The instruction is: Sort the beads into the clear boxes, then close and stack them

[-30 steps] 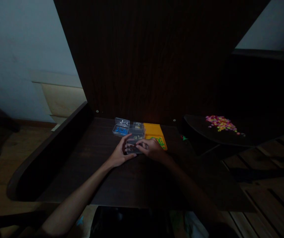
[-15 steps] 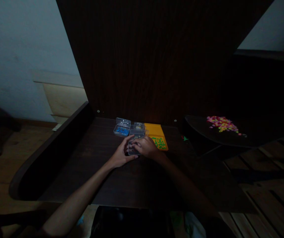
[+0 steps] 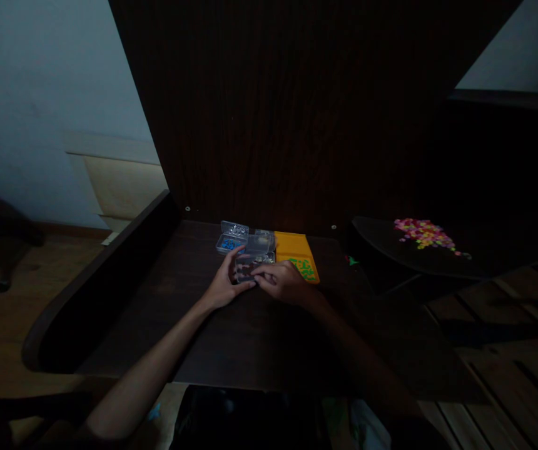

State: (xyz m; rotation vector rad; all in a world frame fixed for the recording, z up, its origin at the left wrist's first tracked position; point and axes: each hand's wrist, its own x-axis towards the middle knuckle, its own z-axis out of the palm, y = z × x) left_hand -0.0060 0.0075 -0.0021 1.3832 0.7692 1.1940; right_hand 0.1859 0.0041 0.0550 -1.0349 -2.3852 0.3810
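Observation:
A small clear plastic box [image 3: 245, 270] with its lid raised stands on the dark wooden desk. My left hand [image 3: 223, 282] holds its left end, thumb along the front and fingers behind. At the front right of the box, my right hand [image 3: 282, 281] has its fingers pinched together; anything between the fingertips is too small to make out. Small pale pieces [image 3: 265, 258] show at the box's right side. Close behind on the left is another clear box, open, with blue pieces [image 3: 231, 244]. Beside my right hand lies an open yellow case [image 3: 291, 244] with green pieces [image 3: 303, 269].
A dark upright panel [image 3: 269, 137] rises behind the boxes, and a raised side board [image 3: 100, 275] edges the desk on the left. A pile of pink, red and yellow pieces [image 3: 423, 234] lies on a ledge to the right. Near it is a small green piece [image 3: 352, 260].
The clear box has turned and shifted slightly left, with my left hand. My right hand has drawn back to the box's front edge, fingertips now pinched there.

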